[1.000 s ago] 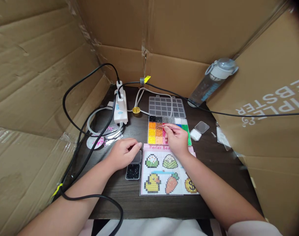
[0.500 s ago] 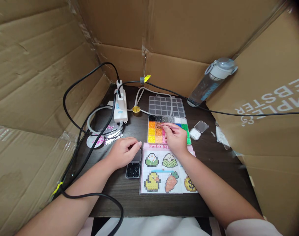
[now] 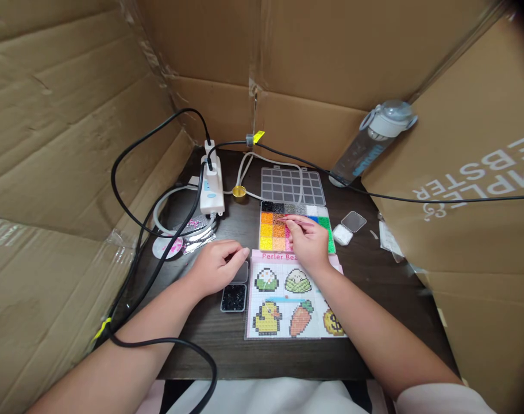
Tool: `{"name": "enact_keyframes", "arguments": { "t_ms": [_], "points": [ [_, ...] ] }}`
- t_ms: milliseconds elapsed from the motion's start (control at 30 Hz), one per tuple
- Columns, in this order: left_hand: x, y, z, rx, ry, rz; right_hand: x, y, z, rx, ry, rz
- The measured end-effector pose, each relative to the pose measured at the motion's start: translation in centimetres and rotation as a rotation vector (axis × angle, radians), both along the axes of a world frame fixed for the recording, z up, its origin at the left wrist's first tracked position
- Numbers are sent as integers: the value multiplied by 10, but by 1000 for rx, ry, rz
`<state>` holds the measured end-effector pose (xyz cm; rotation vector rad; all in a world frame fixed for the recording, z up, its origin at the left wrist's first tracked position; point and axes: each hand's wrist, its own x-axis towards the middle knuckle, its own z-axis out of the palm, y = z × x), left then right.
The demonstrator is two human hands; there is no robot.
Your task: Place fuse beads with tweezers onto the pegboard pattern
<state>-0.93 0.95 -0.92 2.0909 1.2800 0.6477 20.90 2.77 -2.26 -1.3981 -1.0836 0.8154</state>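
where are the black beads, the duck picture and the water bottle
Black beads (image 3: 233, 298): head view, on the middle of the pile
Duck picture (image 3: 266, 324): head view, on the yellow body
Water bottle (image 3: 359, 156): head view, on the see-through body

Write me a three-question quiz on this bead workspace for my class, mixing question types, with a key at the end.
1. Multiple choice: what colour are the contents of the small open box nearest the left hand?
A) white
B) black
C) green

2. True or false: the right hand holds a thin pinkish tool over the bead tray.

3. Fill the gap: on the pattern sheet, the printed carrot has a yellow printed ____ just to its left in the picture.

Key: 1. B; 2. True; 3. duck
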Motion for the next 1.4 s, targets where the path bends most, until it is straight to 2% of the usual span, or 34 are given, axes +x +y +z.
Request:
{"name": "enact_keyframes", "arguments": {
  "t_ms": [1133, 1267, 1400],
  "points": [
    [-1, 0, 0, 5, 11, -8, 0, -3, 9, -49, 39, -2],
    [-1, 0, 1, 5, 9, 1, 3, -7, 17, -27, 24, 1],
    [1, 0, 1, 15, 2, 2, 13, -21, 35, 36, -23, 8]
  ]
}}
